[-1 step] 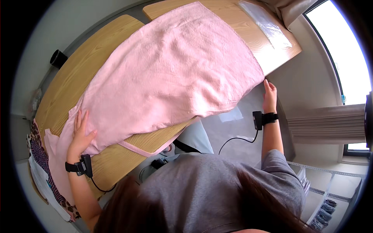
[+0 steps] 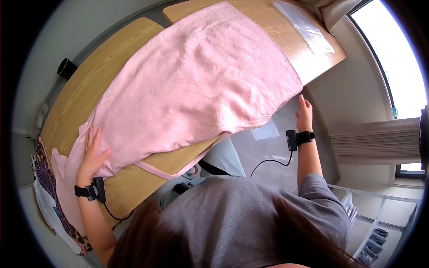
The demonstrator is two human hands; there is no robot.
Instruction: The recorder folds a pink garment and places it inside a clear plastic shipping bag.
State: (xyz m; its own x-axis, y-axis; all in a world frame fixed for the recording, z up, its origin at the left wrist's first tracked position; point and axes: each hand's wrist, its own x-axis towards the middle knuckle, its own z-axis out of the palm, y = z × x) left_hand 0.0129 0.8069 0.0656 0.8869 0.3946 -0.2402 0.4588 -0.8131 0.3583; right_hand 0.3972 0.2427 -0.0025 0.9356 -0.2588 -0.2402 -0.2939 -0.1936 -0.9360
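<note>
A large pink blanket (image 2: 192,85) with a soft, fuzzy surface lies spread and slightly wrinkled over the wooden tables. Part of it hangs past the near edge, and more drapes down at the left. My left hand (image 2: 92,156) rests flat on its near left part, fingers spread. Just off the blanket's right corner, my right hand (image 2: 304,115) is raised over the floor with its fingers stretched out. Its fingertips are very close to the corner; whether they touch it I cannot tell. Nothing shows in that hand.
Bare wood of the left table (image 2: 129,44) shows beside the blanket. Clear plastic bags (image 2: 308,33) lie on the far right table (image 2: 263,20). A black bin (image 2: 67,68) stands at the left wall. Patterned cloths (image 2: 44,183) hang at the left; a metal shelf (image 2: 380,214) stands lower right.
My right hand has shifted slightly down and to the left, off the blanket's corner, and its fingers have straightened. My left hand has stayed in place.
</note>
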